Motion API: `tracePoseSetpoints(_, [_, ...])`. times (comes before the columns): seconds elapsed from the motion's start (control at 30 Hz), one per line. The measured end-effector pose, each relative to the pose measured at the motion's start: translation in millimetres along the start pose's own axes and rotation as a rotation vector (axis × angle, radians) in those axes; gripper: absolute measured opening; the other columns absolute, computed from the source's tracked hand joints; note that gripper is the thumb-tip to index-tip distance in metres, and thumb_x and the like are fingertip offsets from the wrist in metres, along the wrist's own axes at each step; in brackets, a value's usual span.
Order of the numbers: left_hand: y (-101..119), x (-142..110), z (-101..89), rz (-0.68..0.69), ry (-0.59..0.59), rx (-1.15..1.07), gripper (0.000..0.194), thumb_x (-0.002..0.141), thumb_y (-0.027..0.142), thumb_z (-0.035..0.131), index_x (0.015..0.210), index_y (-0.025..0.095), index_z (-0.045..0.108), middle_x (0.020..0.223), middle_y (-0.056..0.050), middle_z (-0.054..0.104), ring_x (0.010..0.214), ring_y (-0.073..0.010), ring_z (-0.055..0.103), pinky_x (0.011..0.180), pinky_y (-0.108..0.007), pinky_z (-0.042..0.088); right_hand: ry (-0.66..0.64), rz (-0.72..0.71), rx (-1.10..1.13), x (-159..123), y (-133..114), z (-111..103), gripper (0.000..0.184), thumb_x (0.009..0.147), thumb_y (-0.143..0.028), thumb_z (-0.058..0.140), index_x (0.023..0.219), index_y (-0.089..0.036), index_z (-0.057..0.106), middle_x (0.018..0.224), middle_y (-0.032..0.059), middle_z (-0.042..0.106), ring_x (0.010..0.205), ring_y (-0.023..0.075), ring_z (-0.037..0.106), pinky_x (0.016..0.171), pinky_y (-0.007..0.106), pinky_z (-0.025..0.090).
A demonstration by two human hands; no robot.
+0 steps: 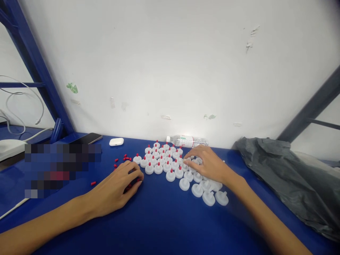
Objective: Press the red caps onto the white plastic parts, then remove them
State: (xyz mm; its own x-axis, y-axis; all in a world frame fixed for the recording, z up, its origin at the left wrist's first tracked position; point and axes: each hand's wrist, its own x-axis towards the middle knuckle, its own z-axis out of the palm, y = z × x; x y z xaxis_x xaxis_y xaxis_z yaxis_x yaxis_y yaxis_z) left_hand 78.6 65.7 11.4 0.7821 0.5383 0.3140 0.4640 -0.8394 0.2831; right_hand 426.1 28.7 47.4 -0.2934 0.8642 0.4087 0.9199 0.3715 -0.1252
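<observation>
My left hand (pixel 120 184) rests on the table with its fingers curled and thumb drawn in, over small red tip caps; bits of red show under and between the fingers. What the fingertips hold, if anything, is hidden. More red tip caps (pixel 127 158) lie just beyond it. Over the group of white nozzle caps reaches my right hand (pixel 203 161), thumb and forefinger closed about the top of a white nozzle cap (pixel 184 167). To its left, several white nozzle caps (pixel 149 169) stand upright with red tips on. Plain white nozzle caps (pixel 197 190) without red tips lie near its wrist, some tilted.
A clear plastic bottle (pixel 187 141) lies along the wall behind the caps. At the back left are a white earbud case (pixel 116 142) and a phone (pixel 91 138). A dark grey plastic bag (pixel 278 177) covers the right side of the blue table (pixel 159 219).
</observation>
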Motion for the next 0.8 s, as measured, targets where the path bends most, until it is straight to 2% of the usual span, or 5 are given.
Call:
tracePoseSetpoints(0.2, [3.2,-1.4,-3.9,-0.017,0.040,-0.024,0.020,0.106,0.028,0.041,0.111,0.023,0.060,0.119,-0.008,0.058,0.106,-0.0218,0.056,0.096,-0.037,0.047,-0.009,-0.048,0.079,0.3,-3.0,-2.4,0.024,0.099,-0.040,0.061,0.088,-0.025,0.076,0.089,0.0042,0.077,0.094,0.0261,0.071,0.092,0.046,0.052])
tracePoseSetpoints(0.4, [9.4,-2.0,-5.7,0.011,0.186,-0.045,0.021,0.105,0.024,0.042,0.112,0.023,0.062,0.116,-0.007,0.062,0.107,-0.0216,0.055,0.097,-0.038,0.048,0.101,0.035,0.194,-0.8,-17.0,-13.7,0.018,0.109,-0.034,0.040,0.108,-0.024,0.055,0.116,0.0083,0.075,0.086,0.0226,0.074,0.070,0.036,0.056])
tracePoseSetpoints(0.6, [14.6,-3.6,-6.4,0.081,0.230,-0.070,0.019,0.103,0.019,0.045,0.113,0.024,0.060,0.111,-0.006,0.063,0.105,-0.0207,0.054,0.096,-0.037,0.046,0.146,-0.149,0.231,-1.4,-59.3,3.3,0.005,0.105,-0.030,0.054,0.105,-0.025,0.054,0.112,0.0065,0.072,0.105,0.0214,0.069,0.087,0.037,0.057])
tracePoseSetpoints(0.7, [15.3,-5.2,-6.2,0.140,0.197,-0.016,0.019,0.101,0.020,0.054,0.119,0.026,0.057,0.110,-0.004,0.063,0.104,-0.0207,0.055,0.096,-0.037,0.045,0.133,-0.265,0.268,-3.6,-82.5,15.5,0.016,0.100,-0.033,0.066,0.107,-0.024,0.055,0.102,0.0029,0.071,0.095,0.0179,0.068,0.084,0.031,0.056])
tracePoseSetpoints(0.8, [17.0,-7.0,-4.4,0.230,0.146,0.045,0.027,0.098,0.025,0.064,0.124,0.026,0.055,0.106,-0.004,0.064,0.099,-0.0208,0.055,0.089,-0.035,0.046,0.131,-0.350,0.373,-6.2,-101.4,28.1,0.037,0.092,-0.050,0.072,0.109,-0.022,0.052,0.095,0.0013,0.071,0.087,0.0163,0.069,0.080,0.028,0.056])
